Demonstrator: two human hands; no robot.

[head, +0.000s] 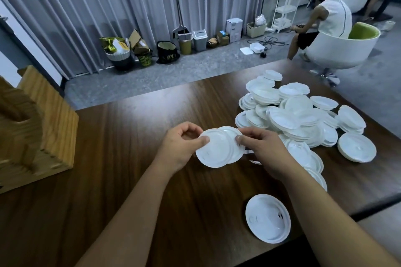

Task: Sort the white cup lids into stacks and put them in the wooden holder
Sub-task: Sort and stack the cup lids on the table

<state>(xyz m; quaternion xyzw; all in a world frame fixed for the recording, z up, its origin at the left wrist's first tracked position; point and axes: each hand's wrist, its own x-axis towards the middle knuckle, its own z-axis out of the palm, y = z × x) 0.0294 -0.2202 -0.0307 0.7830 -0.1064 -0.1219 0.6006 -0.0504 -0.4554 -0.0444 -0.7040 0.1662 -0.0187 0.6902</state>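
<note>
Both hands hold a small fanned stack of white cup lids (219,148) above the middle of the dark wooden table (121,128). My left hand (180,147) pinches the stack's left rim. My right hand (262,149) pinches its right side. A big loose pile of white lids (299,115) covers the table's right part. One short stack (357,147) lies apart at the pile's right edge. Another small stack (268,218) lies near the front edge, beside my right forearm. The wooden holder (32,128) stands at the far left.
Beyond the table's far edge is grey floor with bins, boxes and bags along a curtain. A person sits in a white and green tub chair (347,47) at the back right. The table's right corner ends near a lower ledge (382,219).
</note>
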